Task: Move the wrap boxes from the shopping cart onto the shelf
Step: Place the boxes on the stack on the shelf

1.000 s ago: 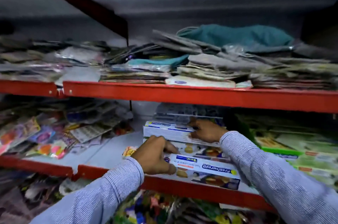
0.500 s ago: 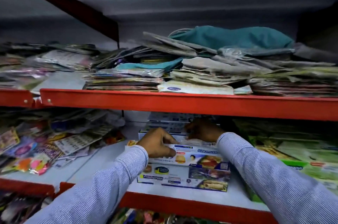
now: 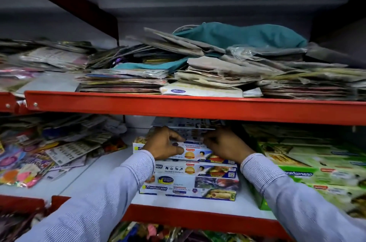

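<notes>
Fingers of the left hand are curled onto the top wrap box with the thumb hooked under its front edge, and the right hand has its fingers bent down over the same box from the other end, so both hands are clamped on that one box, pretty close together. What's changed: a second ago there were fewer boxes in the pile and the hands were spread along a box lower down and nearer the front lip; now the stack of Freshwrapp boxes is a layer taller and the hands have moved up and further in under the red beam of the upper shelf. The head's come in closer too, so the middle shelf fills more of the view. My read is this box is basically placed and just getting squared up against the ones behind it. Headroom under that beam looks tight, so not much more stacking here. The green boxes sit just right of the stack. Can't see the cart at all, so no idea how many boxes are left.
</notes>
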Tool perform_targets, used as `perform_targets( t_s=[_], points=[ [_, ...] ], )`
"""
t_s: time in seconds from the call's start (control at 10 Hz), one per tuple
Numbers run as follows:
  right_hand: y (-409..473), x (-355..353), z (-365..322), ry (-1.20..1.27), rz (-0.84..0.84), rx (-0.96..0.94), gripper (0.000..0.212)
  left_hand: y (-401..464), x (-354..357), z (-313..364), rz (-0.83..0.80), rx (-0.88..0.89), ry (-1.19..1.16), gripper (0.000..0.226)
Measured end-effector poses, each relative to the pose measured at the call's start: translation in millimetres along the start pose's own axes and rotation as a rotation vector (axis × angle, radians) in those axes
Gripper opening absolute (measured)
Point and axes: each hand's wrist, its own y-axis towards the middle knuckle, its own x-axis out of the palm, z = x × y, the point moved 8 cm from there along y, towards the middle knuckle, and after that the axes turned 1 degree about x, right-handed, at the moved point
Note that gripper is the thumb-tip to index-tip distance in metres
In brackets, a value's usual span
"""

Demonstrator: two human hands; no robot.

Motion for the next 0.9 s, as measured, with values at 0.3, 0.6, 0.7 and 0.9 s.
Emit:
perform_targets(
  t_s=[0.3,0.6,0.7,0.9],
  points=[
    [-29.2,16.4,-6.3,-0.216,0.304,-0.071,0.04,-24.5,13.8,2.0,0.104,0.236,0.161,0.039],
    [-37.9,50.0,-2.4,-0.454,0.367,-0.031,0.048,-40.6,46.7,-22.2,0.202,0.394,0.75,0.069],
    [-34.9,54.3,0.8,-0.472,0.375,-0.013,0.05,-36.8,49.6,-24.3,0.195,0.404,0.838,0.075],
    [-57.2,34.8,-22.8,-0.408,0.546,-0.14,0.043,-60.6,34.4,-1.4,0.284,0.413,0.805,0.073]
  ],
)
